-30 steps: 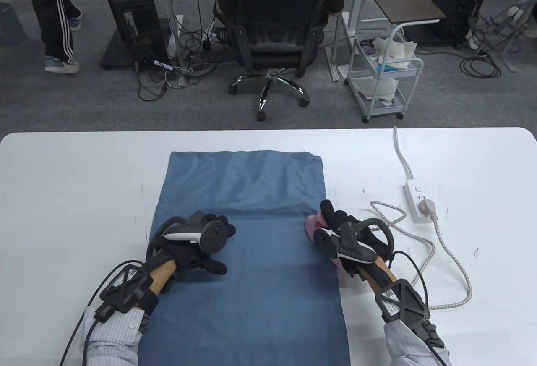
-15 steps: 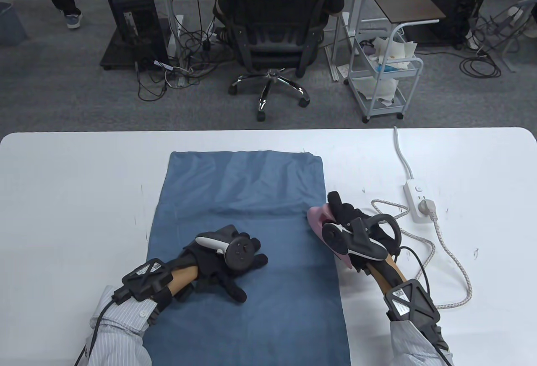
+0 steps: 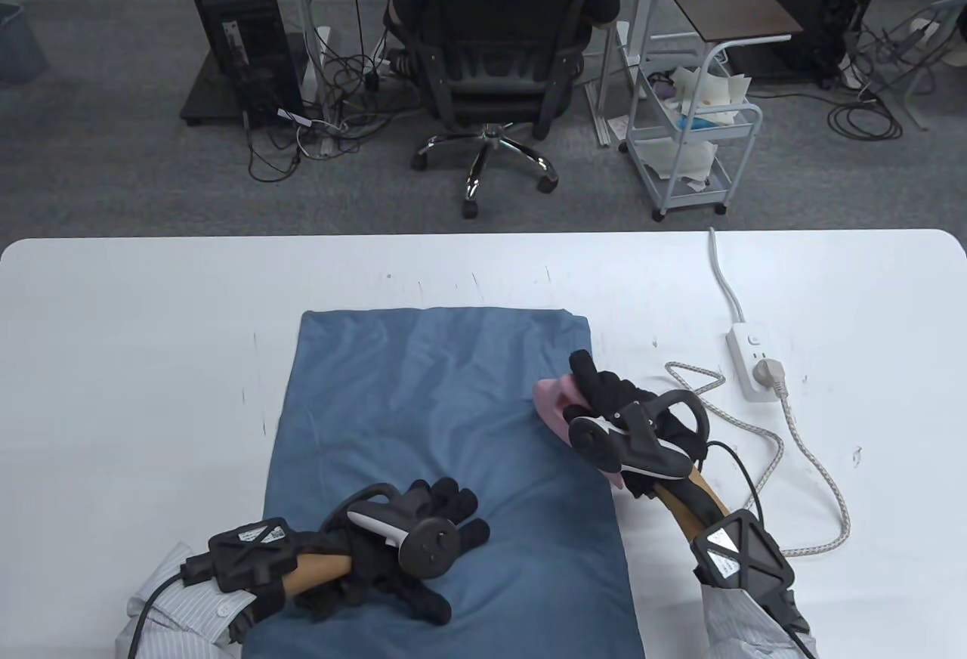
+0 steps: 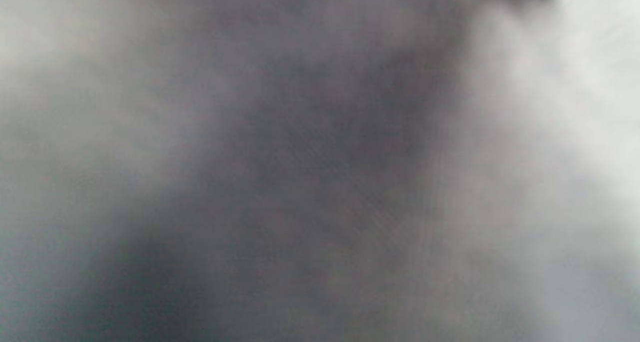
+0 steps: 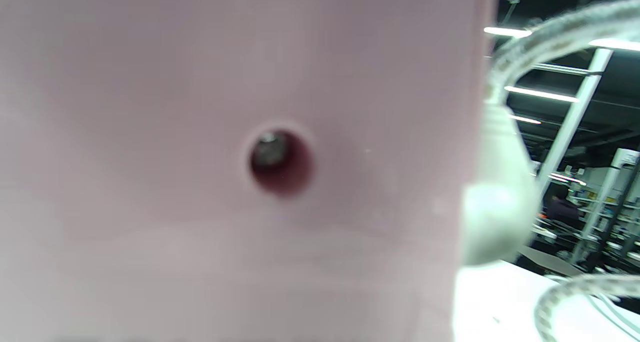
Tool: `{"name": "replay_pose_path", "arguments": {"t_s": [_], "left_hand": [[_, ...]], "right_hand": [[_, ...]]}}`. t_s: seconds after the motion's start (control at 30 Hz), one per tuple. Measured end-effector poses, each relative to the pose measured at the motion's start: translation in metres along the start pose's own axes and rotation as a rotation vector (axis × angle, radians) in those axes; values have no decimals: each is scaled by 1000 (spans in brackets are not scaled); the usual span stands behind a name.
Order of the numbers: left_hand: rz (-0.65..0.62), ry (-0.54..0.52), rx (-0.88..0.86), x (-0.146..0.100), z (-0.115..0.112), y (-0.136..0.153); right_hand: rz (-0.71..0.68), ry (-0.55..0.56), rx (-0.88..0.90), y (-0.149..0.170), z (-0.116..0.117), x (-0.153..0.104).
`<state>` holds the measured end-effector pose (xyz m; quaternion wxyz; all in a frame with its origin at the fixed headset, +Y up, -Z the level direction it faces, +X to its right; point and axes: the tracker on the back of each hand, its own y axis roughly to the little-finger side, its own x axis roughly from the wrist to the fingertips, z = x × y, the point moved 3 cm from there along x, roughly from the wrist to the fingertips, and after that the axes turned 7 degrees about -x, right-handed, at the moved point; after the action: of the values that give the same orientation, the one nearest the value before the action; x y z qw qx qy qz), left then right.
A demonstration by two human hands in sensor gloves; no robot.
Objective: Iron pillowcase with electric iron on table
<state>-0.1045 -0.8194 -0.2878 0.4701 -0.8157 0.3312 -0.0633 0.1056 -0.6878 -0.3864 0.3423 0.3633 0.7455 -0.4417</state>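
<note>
No readable text anywhere. The white stickers on the black wrist brackets, left (image 3: 254, 536) and right (image 3: 724, 564), carry print too small to make out. Left wrist view is pure blur; right wrist view shows only the pink iron (image 5: 240, 162) housing, unmarked.

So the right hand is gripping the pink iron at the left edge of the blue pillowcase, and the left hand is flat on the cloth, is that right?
Not quite. The table view shows the right hand gripping the pink iron at the right edge of the blue pillowcase, not the left. The left hand does lie flat on the cloth.
</note>
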Motion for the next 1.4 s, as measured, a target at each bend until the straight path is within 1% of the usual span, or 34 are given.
{"name": "replay_pose_path", "arguments": {"t_s": [0.03, 0.1, 0.13, 0.2, 0.23, 0.27, 0.33, 0.37, 0.43, 0.5, 0.53, 0.6, 0.67, 0.73, 0.8, 0.87, 0.93, 0.97, 1.0, 1.07, 1.17, 1.2, 1.23, 1.3, 1.4], "left_hand": [[-23, -15, -30, -6, 2, -2], [10, -65, -72, -21, 10, 5], [53, -84, -73, -31, 14, 16], [153, -85, -82, -46, 17, 36], [282, -72, -84, -61, 15, 57], [356, -59, -77, -71, 12, 71], [465, -38, -96, -89, 1, 96], [523, -36, -131, -99, -8, 108], [584, 5, -226, -113, -25, 123], [611, 63, -312, -120, -42, 127], [608, 63, -330, -123, -46, 125], [615, 25, -309, -126, -48, 122], [622, 46, -307, -128, -51, 120], [621, 31, -316, -129, -52, 120], [618, 15, -321, -129, -52, 121], [619, 12, -319, -129, -51, 120], [624, 23, -316, -129, -50, 120], [628, 29, -316, -129, -50, 120], [630, 32, -312, -129, -49, 120], [651, 21, -298, -131, -45, 121], [728, -45, -281, -134, -40, 122], [744, -27, -254, -133, -42, 123], [731, -7, -249, -133, -43, 123], [722, -36, -282, -133, -44, 123], [721, -29, -296, -133, -44, 124]], "right_hand": [[-22, 7, 2, -6, -2, 0], [-68, 23, 7, -18, -8, 0], [-99, 32, 12, -27, -11, 0], [-151, 47, 22, -41, -15, 0], [-201, 58, 30, -54, -18, 0], [-228, 63, 35, -61, -19, 0], [-300, 74, 51, -81, -22, 0], [-345, 79, 62, -92, -22, 1], [-410, 80, 86, -111, -22, 4], [-453, 80, 109, -124, -19, 8], [-466, 79, 124, -130, -17, 12], [-467, 68, 135, -135, -11, 19], [-445, 49, 117, -133, -3, 28], [-387, 58, 82, -124, 5, 37], [-309, 38, 26, -108, 15, 48], [-212, 17, 40, -89, 25, 58], [-154, 1, -3, -79, 32, 63], [-146, 2, -36, -76, 33, 65], [-150, -8, -30, -75, 33, 66], [-160, -27, 54, -74, 32, 66], [-207, -62, 110, -75, 27, 61], [-217, -72, 116, -74, 26, 59], [-214, -76, 119, -72, 26, 59], [-179, -103, 115, -63, 30, 63], [-87, -134, 93, -45, 41, 73]]}}
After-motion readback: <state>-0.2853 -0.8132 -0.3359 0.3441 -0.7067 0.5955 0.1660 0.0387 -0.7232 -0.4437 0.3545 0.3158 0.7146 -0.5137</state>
